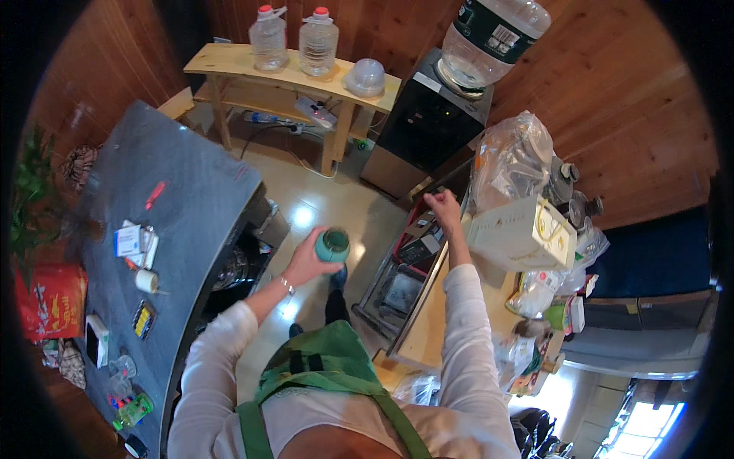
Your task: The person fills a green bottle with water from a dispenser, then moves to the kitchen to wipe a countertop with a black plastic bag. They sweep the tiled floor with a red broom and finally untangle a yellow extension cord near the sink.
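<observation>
My left hand [305, 261] is closed around a teal cup or jar [332, 245] whose open top shows dark contents. It is held over the tiled floor between the grey table and the wooden counter. My right hand [444, 206] reaches out at the far end of the counter, above an open drawer [395, 292] with boxes in it. Its fingers are bent together near a small dark item at the fingertips, and whether they grip it cannot be told. The green apron hangs in front of me.
The grey table [172, 189] on the left holds medicine boxes, a white roll and a green bottle. On the counter [421, 338] stand a cream gift box [519, 235] and plastic bags. A water dispenser [430, 120] and a wooden bench [281, 72] with water jugs stand ahead. Cables lie beneath the bench.
</observation>
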Demonstrator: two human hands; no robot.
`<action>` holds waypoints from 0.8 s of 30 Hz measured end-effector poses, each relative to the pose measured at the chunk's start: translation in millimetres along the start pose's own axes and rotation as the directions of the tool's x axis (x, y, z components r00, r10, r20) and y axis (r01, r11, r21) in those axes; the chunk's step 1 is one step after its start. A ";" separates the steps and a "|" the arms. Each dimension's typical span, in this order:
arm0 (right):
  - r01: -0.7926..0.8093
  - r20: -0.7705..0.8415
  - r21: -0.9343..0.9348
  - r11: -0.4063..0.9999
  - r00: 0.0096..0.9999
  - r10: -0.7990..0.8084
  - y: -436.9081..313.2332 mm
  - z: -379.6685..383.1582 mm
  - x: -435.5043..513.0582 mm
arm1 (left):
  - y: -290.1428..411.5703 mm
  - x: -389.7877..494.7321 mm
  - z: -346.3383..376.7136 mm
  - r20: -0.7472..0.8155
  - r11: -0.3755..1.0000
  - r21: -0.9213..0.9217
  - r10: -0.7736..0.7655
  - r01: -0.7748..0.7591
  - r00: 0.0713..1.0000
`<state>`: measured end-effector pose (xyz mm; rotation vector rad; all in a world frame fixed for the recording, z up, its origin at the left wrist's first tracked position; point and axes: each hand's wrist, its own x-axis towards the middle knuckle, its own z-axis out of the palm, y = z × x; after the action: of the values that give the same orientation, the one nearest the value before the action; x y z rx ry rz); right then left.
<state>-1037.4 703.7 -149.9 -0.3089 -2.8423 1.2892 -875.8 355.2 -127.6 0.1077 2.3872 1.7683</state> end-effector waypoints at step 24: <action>-0.224 -0.090 0.014 0.975 0.970 0.224 26.1 81.0 258.4 | -141.6 494.2 177.2 -0.132 0.982 -0.025 0.183 -0.188 0.974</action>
<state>-1293.2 706.9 -242.6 -0.6878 -2.7924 1.2755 -1324.2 558.5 -358.5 0.2253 2.5049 1.9564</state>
